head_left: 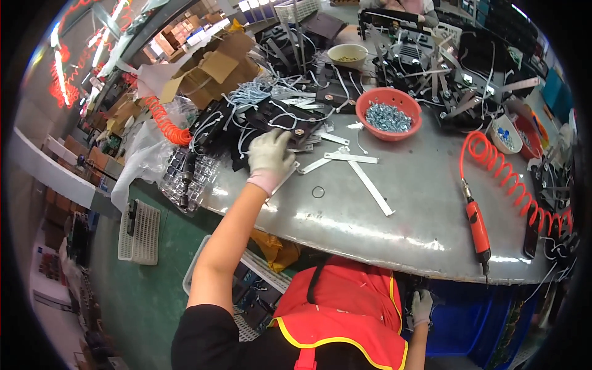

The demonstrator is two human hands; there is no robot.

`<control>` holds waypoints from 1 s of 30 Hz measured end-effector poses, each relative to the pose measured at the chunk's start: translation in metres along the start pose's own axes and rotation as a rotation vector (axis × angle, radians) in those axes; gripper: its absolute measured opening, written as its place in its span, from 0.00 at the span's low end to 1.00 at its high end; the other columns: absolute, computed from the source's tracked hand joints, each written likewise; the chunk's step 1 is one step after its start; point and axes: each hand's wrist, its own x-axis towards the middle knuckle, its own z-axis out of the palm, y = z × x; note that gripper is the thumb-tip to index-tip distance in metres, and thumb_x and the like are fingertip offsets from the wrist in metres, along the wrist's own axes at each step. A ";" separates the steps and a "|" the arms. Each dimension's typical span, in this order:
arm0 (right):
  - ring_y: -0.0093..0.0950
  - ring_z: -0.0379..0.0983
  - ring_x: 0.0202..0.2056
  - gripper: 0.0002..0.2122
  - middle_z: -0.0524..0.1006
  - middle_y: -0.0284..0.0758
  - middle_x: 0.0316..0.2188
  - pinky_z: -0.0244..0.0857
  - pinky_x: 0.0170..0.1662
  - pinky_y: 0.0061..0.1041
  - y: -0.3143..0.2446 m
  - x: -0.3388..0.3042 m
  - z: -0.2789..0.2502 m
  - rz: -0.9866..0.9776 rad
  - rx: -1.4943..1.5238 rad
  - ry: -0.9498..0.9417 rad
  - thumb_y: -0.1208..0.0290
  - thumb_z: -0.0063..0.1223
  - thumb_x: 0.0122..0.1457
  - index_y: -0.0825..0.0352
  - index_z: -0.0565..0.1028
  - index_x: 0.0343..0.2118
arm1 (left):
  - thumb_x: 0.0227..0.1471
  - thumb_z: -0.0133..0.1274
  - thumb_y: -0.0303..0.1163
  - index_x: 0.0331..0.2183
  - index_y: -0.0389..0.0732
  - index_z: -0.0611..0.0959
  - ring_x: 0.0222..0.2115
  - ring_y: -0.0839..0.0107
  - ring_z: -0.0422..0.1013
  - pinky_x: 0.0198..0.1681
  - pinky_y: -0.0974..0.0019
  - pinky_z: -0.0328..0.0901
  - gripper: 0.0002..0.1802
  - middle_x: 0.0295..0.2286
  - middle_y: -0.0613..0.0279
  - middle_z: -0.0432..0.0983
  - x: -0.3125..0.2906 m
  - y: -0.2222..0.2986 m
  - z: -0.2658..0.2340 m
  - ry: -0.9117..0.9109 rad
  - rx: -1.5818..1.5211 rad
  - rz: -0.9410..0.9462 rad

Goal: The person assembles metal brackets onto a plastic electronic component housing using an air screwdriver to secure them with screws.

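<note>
My left hand, in a pale glove, reaches over the near edge of a pile of black panels with white cables. Its fingers are bent but apart and touch the pile; nothing shows gripped in them. My right hand, also gloved, is low beside the blue bin, under the table edge. Its fingers are closed at a dark thing I cannot make out. White metal strips lie crossed on the grey metal table, right of my left hand. A small black ring lies nearer me.
A red bowl of screws stands mid-table. At right lies a red power screwdriver on a coiled hose. A dark screwdriver hangs at left near a cardboard box. More black parts fill the far side, where a person sits.
</note>
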 end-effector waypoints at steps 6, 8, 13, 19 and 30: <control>0.49 0.71 0.28 0.11 0.72 0.52 0.22 0.60 0.30 0.42 -0.073 0.019 -0.009 -0.150 -0.283 -0.206 0.70 0.49 0.54 0.74 0.71 0.20 | 0.38 0.60 0.34 0.40 0.51 0.79 0.39 0.65 0.71 0.56 0.57 0.56 0.20 0.34 0.62 0.75 0.036 -0.001 0.022 -0.158 0.173 0.124; 0.49 0.71 0.29 0.10 0.72 0.52 0.23 0.61 0.31 0.42 -0.086 0.019 -0.009 -0.154 -0.262 -0.300 0.71 0.48 0.54 0.73 0.72 0.21 | 0.43 0.55 0.32 0.36 0.53 0.81 0.33 0.66 0.74 0.46 0.58 0.63 0.14 0.27 0.64 0.76 0.049 -0.011 0.024 -0.095 0.233 0.202; 0.44 0.72 0.33 0.08 0.75 0.51 0.31 0.65 0.35 0.32 -0.124 0.003 -0.026 -0.310 -0.268 -0.225 0.74 0.46 0.55 0.74 0.74 0.31 | 0.39 0.62 0.31 0.34 0.52 0.83 0.32 0.60 0.74 0.35 0.60 0.69 0.15 0.29 0.61 0.76 0.072 -0.042 -0.019 0.216 -0.047 0.062; 0.41 0.73 0.31 0.10 0.75 0.44 0.27 0.66 0.39 0.34 -0.259 0.020 -0.058 -0.235 0.207 -0.210 0.76 0.48 0.53 0.70 0.76 0.38 | 0.37 0.60 0.20 0.37 0.46 0.84 0.31 0.64 0.71 0.36 0.67 0.66 0.19 0.29 0.61 0.74 0.052 -0.026 -0.081 0.613 -0.441 0.137; 0.38 0.70 0.33 0.07 0.73 0.41 0.28 0.64 0.37 0.33 -0.350 0.097 0.059 -0.585 0.428 -0.090 0.78 0.47 0.53 0.67 0.75 0.33 | 0.27 0.64 0.18 0.32 0.43 0.84 0.23 0.71 0.68 0.28 0.70 0.66 0.21 0.21 0.66 0.67 -0.015 0.074 -0.113 0.599 -0.692 0.523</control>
